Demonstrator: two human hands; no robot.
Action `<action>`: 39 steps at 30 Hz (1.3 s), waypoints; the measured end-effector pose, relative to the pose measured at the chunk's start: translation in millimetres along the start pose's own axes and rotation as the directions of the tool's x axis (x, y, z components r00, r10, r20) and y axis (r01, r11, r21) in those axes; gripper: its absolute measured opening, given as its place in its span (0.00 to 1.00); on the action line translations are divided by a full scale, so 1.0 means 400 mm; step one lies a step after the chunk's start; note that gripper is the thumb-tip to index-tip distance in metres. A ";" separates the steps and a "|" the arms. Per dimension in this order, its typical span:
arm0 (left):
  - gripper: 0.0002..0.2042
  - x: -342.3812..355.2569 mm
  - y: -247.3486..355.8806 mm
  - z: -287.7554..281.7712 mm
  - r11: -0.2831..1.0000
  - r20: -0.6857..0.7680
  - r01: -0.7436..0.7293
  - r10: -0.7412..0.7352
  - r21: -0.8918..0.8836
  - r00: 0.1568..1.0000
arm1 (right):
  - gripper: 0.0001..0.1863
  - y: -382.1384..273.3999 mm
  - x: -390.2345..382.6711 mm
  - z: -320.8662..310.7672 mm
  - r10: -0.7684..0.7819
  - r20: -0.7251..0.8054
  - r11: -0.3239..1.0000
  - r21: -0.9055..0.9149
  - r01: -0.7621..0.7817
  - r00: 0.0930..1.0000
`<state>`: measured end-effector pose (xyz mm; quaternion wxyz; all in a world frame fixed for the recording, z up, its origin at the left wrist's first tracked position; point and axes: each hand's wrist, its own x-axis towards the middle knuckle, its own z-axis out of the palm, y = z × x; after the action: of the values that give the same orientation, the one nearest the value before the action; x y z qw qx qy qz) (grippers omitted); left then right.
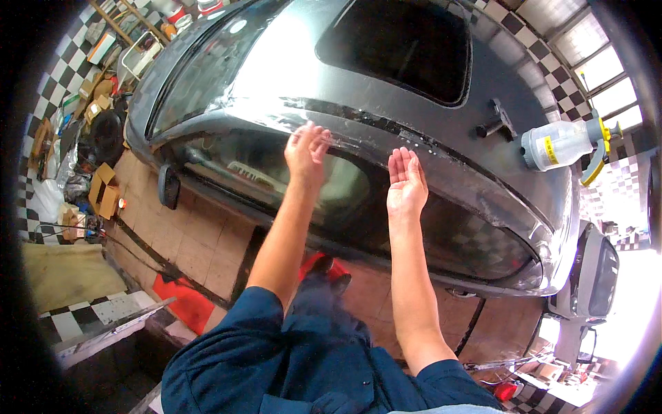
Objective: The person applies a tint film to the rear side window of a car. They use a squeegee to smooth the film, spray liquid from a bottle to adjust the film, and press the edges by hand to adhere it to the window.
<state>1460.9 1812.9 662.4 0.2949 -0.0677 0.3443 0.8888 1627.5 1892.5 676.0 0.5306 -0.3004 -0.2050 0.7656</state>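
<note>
My left hand (308, 153) is raised at the roof edge of a dark grey car (386, 103), its fingers loosely bent and slightly blurred, with nothing seen in them. To its right, my right hand (408, 185) is held up before the side windows, palm showing and fingers stretched out, holding nothing. Whether either hand touches the car I cannot tell. Wet, whitish streaks and drops lie along the black roof strip (386, 125) just beyond both hands. A pump sprayer (560, 146) with a clear body and yellow-black head lies on the roof, near a black handled tool (496, 122).
The sunroof (400, 48) is set in the roof, and a side mirror (168, 186) juts out at the left. Cardboard boxes (103, 191) and clutter line the left wall. A red sheet (183, 301) lies on the tiled floor. Another vehicle (592, 276) stands at the right.
</note>
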 end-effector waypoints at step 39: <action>0.12 0.099 0.036 -0.100 0.848 -0.016 -0.246 0.287 0.470 0.958 | 0.24 0.032 -0.014 -0.045 -0.105 -0.083 0.787 -0.616 0.032 0.991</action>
<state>1416.9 1797.3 627.5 0.1610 0.0149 0.5648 0.8093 1632.3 1882.6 655.9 0.4427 -0.4912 -0.4224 0.6199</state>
